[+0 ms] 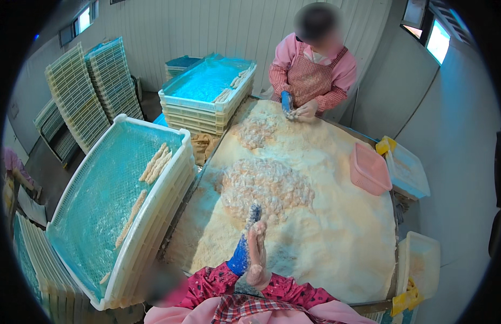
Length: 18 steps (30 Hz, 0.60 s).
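Observation:
My two gloved hands are pressed together over the near part of a table spread with pale breading. The left hand (243, 249), in a blue glove with crumb-caked fingers, points away from me. Against its right side lies my right hand (257, 256), in a pale glove, its fingers closed. Whatever is between the palms is hidden. Just beyond the fingertips sits a heap of crumb-dusted, pinkish meat pieces (266, 189). To the left, several breaded strips (156, 163) lie on the blue net lining of the top tray (185, 141) in a stack.
Across the table a co-worker (318, 75) handles something near a smaller heap (256, 132). Another tray stack (207, 105) stands at the far left. A pink basket (369, 168) rests on the breading at the right, with white bins (407, 167) along that edge.

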Tool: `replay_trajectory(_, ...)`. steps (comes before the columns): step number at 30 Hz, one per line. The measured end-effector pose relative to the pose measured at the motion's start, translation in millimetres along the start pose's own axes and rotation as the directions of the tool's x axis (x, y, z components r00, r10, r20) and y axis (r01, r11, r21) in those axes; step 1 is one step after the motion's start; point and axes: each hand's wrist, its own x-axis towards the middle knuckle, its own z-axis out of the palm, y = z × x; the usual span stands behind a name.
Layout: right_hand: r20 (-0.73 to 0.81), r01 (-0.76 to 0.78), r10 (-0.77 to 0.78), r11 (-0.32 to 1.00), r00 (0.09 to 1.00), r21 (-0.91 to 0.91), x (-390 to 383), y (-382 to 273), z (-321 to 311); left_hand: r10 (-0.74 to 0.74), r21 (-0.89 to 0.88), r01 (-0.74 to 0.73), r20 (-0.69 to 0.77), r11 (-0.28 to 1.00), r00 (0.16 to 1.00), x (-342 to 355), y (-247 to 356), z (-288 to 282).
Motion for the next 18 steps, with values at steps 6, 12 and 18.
replay_trajectory(6, -0.084, -0.004, 0.004, 1.000, 0.996, 0.006, -9, -8, 6, 0.001, -0.070, -0.001, -0.003, 0.998, 1.000, -7, -7, -2)
replay_trajectory(12, -0.053, -0.124, 0.121, 0.991, 0.991, -0.051, -16, 2, -2, 0.021, -0.145, -0.020, 0.008, 0.989, 1.000, -1, 2, -3)
replay_trajectory(18, -0.287, -0.310, 0.301, 0.951, 0.910, 0.012, -30, 23, -14, -0.432, 0.678, 0.130, 0.298, 0.723, 0.851, -27, -62, -37)
